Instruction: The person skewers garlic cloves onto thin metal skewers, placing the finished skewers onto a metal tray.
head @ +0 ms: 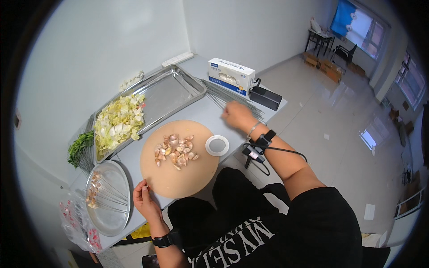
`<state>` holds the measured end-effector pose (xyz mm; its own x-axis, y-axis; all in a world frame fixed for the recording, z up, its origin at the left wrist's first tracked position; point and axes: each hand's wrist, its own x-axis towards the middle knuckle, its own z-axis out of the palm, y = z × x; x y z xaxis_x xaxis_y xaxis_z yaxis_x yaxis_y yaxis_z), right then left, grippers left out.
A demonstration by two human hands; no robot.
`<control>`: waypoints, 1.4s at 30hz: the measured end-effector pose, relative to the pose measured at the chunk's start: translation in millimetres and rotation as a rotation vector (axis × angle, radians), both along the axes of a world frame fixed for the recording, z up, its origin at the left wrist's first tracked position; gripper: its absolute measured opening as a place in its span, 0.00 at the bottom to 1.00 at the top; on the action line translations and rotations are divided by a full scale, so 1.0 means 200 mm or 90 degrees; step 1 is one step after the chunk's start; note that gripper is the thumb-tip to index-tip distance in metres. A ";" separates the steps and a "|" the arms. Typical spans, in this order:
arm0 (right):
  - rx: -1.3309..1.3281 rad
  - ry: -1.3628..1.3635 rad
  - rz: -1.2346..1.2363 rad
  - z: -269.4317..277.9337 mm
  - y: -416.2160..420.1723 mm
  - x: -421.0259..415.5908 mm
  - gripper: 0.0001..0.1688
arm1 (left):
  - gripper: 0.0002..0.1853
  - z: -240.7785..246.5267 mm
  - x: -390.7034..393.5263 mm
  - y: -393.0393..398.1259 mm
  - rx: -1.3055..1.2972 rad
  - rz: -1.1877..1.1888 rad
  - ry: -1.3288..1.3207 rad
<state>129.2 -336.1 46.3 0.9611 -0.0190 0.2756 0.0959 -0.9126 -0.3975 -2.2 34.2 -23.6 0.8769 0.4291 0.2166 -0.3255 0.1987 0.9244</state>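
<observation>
Unpeeled garlic cloves (176, 150) lie in a loose heap on a round tan cutting board (187, 184). My left hand (144, 197) is beside the board's lower left edge, fingers bent; whether something small is between its fingertips cannot be told. At the near ends of the thin metal skewers (239, 98) is my right hand (236, 114), its fingers curled and slightly blurred, so its hold is unclear. A round metal plate (114, 221) at the left bears several skewers threaded with garlic cloves (93, 191). A white ring-shaped object (217, 145) rests on the board's right edge.
Chopped cabbage (119, 122) fills the left part of a rectangular steel tray (167, 97). Green vegetable stalks (80, 147) and a clear plastic bag (77, 221) are at the left. A glove box (231, 75) and a black device (265, 97) stand at the table's far right.
</observation>
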 end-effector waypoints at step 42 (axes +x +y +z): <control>0.003 -0.051 -0.001 -0.15 -0.25 -0.01 0.10 | 0.07 0.01 -0.01 0.00 0.045 0.016 0.014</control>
<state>126.7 -385.2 16.6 0.9361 -0.0221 0.3510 0.1257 -0.9111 -0.3925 -4.9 33.9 -21.3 0.8709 0.4354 0.2279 -0.3093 0.1254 0.9427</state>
